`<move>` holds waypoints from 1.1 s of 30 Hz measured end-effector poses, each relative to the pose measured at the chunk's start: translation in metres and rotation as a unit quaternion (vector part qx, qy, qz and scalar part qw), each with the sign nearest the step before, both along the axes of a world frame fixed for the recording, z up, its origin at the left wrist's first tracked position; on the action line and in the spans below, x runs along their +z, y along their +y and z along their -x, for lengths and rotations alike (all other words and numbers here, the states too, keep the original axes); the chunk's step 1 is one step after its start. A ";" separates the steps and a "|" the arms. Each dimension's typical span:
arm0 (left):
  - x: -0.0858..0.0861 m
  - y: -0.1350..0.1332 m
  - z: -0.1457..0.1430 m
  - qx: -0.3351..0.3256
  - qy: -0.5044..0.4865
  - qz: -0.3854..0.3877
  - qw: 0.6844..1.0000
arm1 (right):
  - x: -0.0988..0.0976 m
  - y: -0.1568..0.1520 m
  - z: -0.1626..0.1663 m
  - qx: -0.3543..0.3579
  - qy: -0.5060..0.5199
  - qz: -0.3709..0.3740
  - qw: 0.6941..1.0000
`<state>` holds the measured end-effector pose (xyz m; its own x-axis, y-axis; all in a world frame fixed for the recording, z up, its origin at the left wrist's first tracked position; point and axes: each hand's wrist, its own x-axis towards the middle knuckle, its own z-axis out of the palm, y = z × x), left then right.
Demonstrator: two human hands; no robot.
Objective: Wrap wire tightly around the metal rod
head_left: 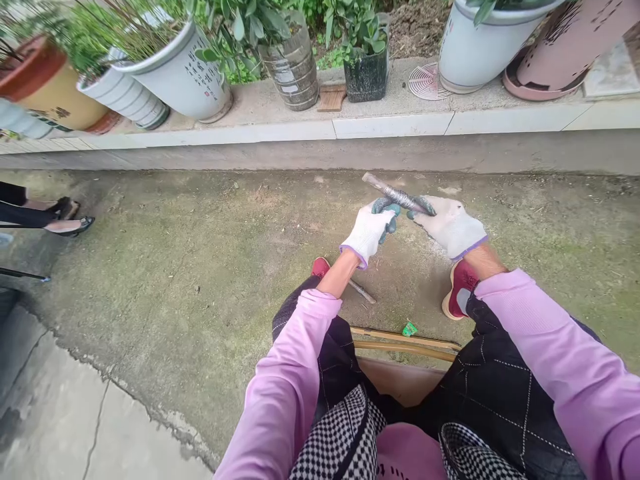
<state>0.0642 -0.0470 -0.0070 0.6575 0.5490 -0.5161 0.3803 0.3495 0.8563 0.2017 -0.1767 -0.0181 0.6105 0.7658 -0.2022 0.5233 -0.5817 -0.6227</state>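
Observation:
I sit with both arms in pink sleeves stretched over my knees. Both hands wear white work gloves with grey-green fingertips. My left hand (370,230) is curled around the lower end of a short grey rod (395,195) wrapped in silvery thread or wire. My right hand (447,223) pinches the same rod a little higher, at its right side. The rod's bare flat tip points up and left, above the concrete ground. A second thin grey rod (363,292) lies on the ground between my red shoes (460,287).
A low tiled ledge (390,123) carries several plant pots, among them a white inscribed pot (183,73) and a black pot (366,77). Another person's feet in dark shoes (70,223) stand at the left. Bamboo strips (405,343) and a green scrap (409,328) lie near my seat.

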 end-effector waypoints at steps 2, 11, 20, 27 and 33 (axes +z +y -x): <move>0.003 0.005 0.003 0.009 -0.007 0.001 1.000 | 0.004 0.001 0.002 -0.037 0.147 -0.048 0.987; 0.015 0.019 0.021 -0.046 -0.065 0.055 0.995 | 0.029 -0.012 0.016 0.031 0.423 -0.058 0.904; 0.004 0.017 0.014 -0.020 -0.031 0.043 0.998 | 0.031 -0.007 0.016 -0.033 0.059 -0.056 0.996; -0.007 0.017 0.019 -0.126 -0.036 0.046 0.990 | 0.033 -0.024 -0.001 -0.034 0.399 -0.178 0.899; -0.013 0.020 0.021 -0.214 -0.032 -0.024 0.976 | 0.039 -0.039 -0.001 0.185 0.453 0.032 0.872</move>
<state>0.0430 -0.0271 -0.0202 0.8618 0.2401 -0.4468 0.4275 0.1303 0.8946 0.2029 -0.2161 0.0211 -0.1085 0.8460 -0.5221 -0.0059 -0.5257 -0.8506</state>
